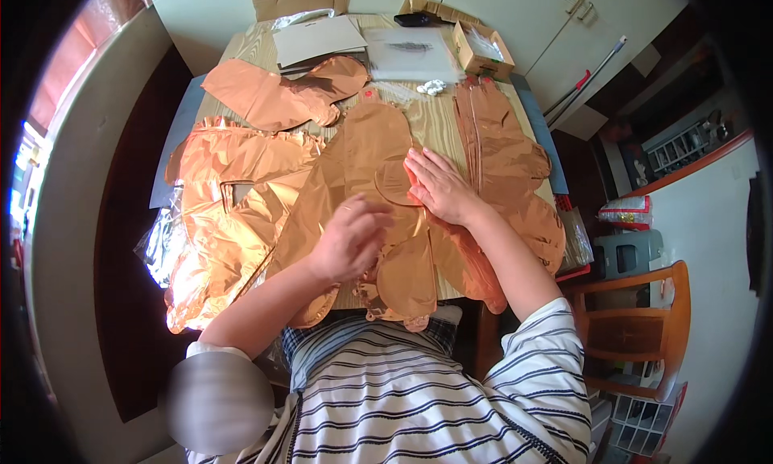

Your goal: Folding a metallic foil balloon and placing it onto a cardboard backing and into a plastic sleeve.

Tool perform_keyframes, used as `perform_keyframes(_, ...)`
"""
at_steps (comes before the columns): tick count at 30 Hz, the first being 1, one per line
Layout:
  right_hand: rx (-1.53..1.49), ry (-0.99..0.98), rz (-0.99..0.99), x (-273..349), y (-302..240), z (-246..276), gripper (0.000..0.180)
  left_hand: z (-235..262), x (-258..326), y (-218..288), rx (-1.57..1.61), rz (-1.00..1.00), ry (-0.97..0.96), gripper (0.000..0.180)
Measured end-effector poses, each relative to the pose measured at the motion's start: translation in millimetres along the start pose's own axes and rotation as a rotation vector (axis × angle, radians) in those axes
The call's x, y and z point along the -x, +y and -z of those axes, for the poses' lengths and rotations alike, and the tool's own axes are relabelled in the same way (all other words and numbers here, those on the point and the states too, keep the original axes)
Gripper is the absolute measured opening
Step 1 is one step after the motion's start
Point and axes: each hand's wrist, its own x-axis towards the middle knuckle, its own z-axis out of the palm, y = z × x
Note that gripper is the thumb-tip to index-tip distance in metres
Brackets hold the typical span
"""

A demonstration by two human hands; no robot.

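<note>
While it lies flat at the middle of the table (427,118), the copper foil balloon (366,182) runs its long axis from six to twelve o'clock, narrow end pointing away. The right hand (439,188) presses it, fingers spread flat. The left hand (348,238) rests on it, fingers loosely curled, gripping nothing. More foil balloons (233,214) lie at nine o'clock, a cardboard box (481,49) at one.
</note>
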Motion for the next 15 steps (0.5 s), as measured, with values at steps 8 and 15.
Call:
perform_keyframes(8,0.015,-0.005,-0.033,4.2,-1.4,6.8,0.055,26.7,49.9,-8.5,-0.439,0.105,-0.001,0.033)
perform_keyframes(15,0.056,0.015,0.026,4.3,-6.5,9.0,0.054,20.2,59.2,-10.4,-0.434,0.157,-0.055,0.041)
